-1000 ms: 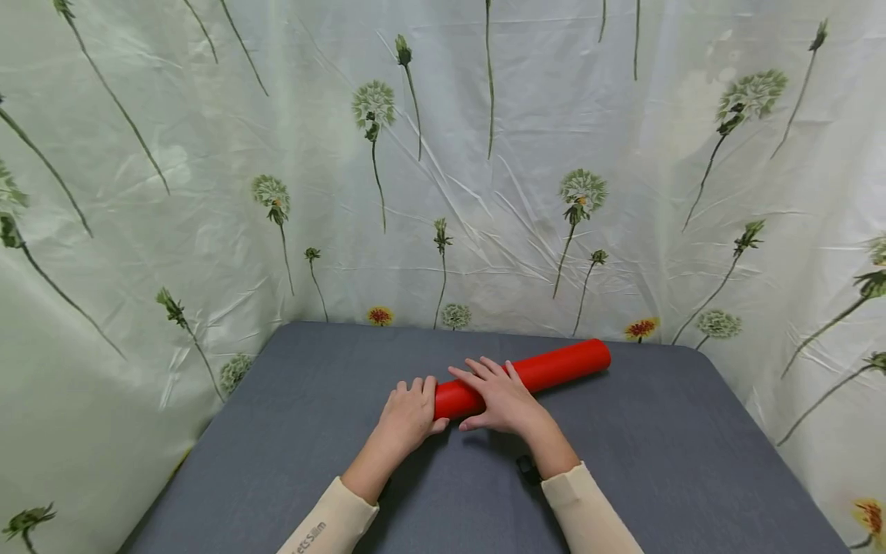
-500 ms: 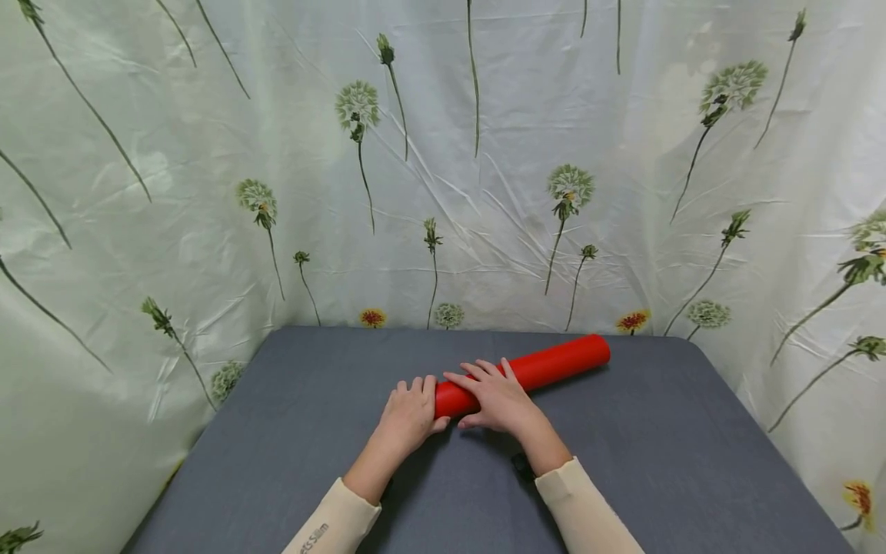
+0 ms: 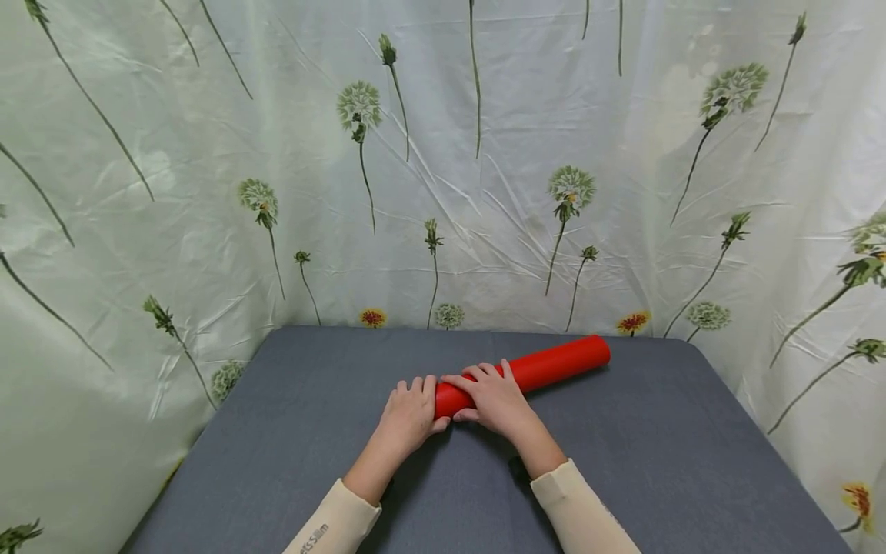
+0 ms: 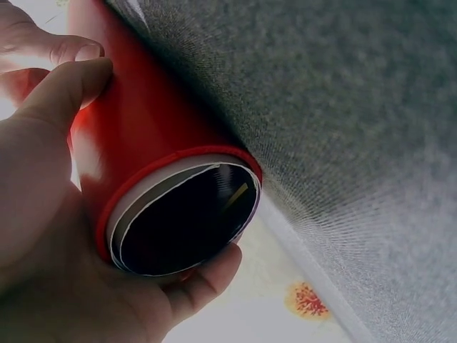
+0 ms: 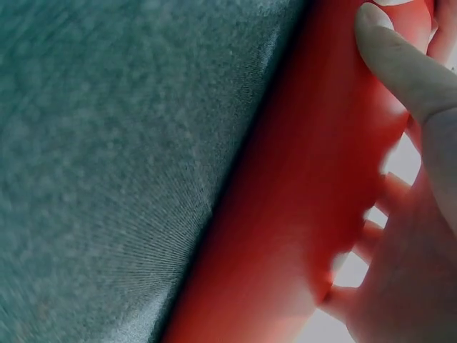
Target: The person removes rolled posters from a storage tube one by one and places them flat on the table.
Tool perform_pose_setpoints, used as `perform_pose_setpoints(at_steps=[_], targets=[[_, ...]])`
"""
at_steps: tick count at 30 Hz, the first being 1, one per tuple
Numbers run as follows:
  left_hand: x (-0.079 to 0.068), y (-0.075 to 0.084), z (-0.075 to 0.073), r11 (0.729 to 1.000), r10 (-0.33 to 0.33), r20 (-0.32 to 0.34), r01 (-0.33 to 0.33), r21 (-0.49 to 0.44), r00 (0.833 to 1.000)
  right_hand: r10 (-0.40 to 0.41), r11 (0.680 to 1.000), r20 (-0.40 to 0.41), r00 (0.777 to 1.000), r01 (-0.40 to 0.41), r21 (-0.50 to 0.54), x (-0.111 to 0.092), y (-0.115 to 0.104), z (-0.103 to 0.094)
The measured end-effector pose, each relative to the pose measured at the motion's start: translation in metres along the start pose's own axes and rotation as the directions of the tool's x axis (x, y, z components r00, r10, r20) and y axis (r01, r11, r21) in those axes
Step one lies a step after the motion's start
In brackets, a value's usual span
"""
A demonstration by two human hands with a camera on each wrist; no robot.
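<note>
The left hand (image 3: pixel 408 415) is clamped round the near end of a red roll (image 3: pixel 561 365), thumb on the near side and fingers over the top, and the right hand (image 3: pixel 500 400) curls over it just beside, its thumb near the other thumb. Between them the hands cover the lower part of the roll; the rest runs bare, slanting away to the right toward the back of the grey worktop (image 3: pixel 332 431), where it lies. Seen from the left wrist, the hollow end (image 4: pixel 189 225) shows thin pale layers under the red skin and a dark inside, so I'd guess it is light for its bulk, fairly stiff lengthwise, yet likely to dent or crease if squeezed hard at that rim. The surface has a soft sheen and may slide a little under dry fingers, and being round it could roll if let go. A broad, gentle grip either side of the middle looks kindest to it. Behind hangs a dandelion-printed curtain (image 3: pixel 484 192).
</note>
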State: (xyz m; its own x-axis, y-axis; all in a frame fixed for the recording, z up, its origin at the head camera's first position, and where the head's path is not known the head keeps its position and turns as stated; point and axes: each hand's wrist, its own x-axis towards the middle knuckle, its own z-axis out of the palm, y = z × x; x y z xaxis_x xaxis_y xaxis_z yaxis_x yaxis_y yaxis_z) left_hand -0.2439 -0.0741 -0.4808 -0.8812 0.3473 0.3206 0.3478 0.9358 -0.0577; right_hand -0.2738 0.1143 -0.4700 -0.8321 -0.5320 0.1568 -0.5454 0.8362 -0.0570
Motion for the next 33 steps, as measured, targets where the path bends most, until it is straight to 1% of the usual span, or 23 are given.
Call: perform_pose_setpoints(at_steps=[5, 14, 18, 23, 33], targets=[[0.000, -0.001, 0.001, 1.000, -0.005, -0.001, 0.005, -0.015, 1.000, 0.002, 1.000, 0.000, 1.000, -0.002, -0.011, 0.000, 0.000, 0.000], [0.004, -0.003, 0.001, 0.997, -0.025, 0.041, 0.028, -0.074, 0.999, 0.014, 1.000, -0.007, 1.000, -0.014, -0.026, 0.000, 0.000, 0.000], [0.004, -0.004, 0.000, 0.996, -0.042, 0.046, 0.046, -0.078, 0.998, 0.021, 1.000, -0.016, 1.000, -0.022, -0.019, 0.000, -0.001, 0.000], [0.006, -0.007, -0.002, 0.994, -0.071, 0.035, 0.074, -0.076, 0.997, 0.025, 0.999, -0.031, 0.999, -0.026, -0.024, 0.000, -0.001, 0.000], [0.005, -0.016, -0.012, 0.977, -0.124, -0.003, 0.122, -0.177, 0.992, 0.014, 0.999, -0.040, 0.999, -0.015, -0.030, 0.001, 0.001, 0.003]])
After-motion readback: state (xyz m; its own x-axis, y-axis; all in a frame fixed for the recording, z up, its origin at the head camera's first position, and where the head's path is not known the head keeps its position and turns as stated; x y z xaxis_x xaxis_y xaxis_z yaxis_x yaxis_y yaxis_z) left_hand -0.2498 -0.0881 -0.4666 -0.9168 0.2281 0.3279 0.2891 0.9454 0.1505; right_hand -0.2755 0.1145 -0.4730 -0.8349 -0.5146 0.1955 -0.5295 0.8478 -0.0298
